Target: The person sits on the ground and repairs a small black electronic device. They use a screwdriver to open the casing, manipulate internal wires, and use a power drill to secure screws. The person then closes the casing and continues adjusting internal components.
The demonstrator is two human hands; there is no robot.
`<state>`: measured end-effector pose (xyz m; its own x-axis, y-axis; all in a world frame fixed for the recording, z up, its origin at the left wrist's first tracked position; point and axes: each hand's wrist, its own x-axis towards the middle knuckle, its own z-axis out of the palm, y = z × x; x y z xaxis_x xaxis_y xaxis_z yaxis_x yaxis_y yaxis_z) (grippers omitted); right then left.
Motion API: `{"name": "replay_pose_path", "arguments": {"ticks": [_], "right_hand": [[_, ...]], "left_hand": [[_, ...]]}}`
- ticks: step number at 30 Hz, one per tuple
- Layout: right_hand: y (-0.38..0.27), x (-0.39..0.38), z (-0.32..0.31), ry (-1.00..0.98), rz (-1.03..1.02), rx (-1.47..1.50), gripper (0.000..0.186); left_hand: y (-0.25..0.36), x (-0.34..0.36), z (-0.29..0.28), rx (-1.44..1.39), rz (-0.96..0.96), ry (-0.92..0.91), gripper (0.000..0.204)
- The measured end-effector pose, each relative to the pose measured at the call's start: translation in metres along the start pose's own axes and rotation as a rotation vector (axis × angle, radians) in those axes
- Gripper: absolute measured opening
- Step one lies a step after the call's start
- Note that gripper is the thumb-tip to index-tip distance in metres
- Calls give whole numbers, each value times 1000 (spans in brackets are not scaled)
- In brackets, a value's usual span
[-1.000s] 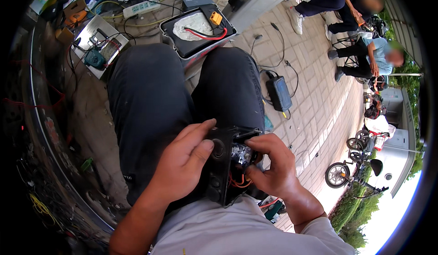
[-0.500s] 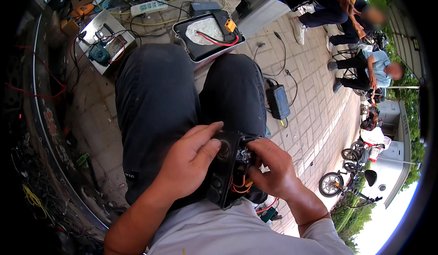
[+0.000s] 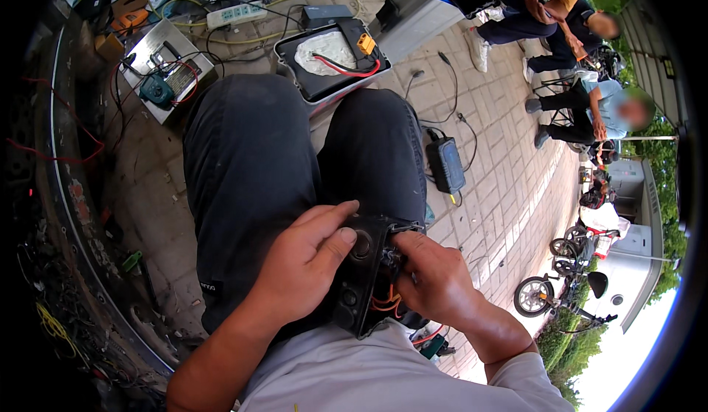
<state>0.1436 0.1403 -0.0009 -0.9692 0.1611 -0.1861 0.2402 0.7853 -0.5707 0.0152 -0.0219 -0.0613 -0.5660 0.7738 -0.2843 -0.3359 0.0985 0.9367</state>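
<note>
On my lap rests a black plastic housing (image 3: 357,294) with round openings on its face and orange wires (image 3: 386,305) inside its open right side. My left hand (image 3: 306,261) grips its left edge, thumb on the face beside the upper round opening. My right hand (image 3: 435,275) reaches into the open side, with thumb and fingers bent around a part in there. That part is mostly covered by my fingers; a bit of shiny metal shows beside them. Beyond my knees stands an open battery case (image 3: 330,65) with a yellow connector (image 3: 366,43) on red and black leads.
A blue-black charger (image 3: 447,165) with cables lies on the brick paving to the right. At the far left are a metal box (image 3: 164,69) with wires, a power strip (image 3: 237,15) and clutter. Several people sit at the far right, near a parked small motorbike (image 3: 538,295).
My right fingers have shifted slightly left and down, deeper over the housing's open side. My left hand keeps its hold. The whole view has moved a little.
</note>
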Motion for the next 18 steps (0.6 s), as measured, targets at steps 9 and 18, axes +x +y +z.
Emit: {"name": "replay_pose_path", "arguments": {"ticks": [9, 18], "right_hand": [[22, -6, 21, 144, -92, 58, 54], [29, 0, 25, 170, -242, -23, 53]], "left_hand": [[0, 2, 3, -10, -13, 23, 36], [-1, 4, 1, -32, -58, -11, 33]]}}
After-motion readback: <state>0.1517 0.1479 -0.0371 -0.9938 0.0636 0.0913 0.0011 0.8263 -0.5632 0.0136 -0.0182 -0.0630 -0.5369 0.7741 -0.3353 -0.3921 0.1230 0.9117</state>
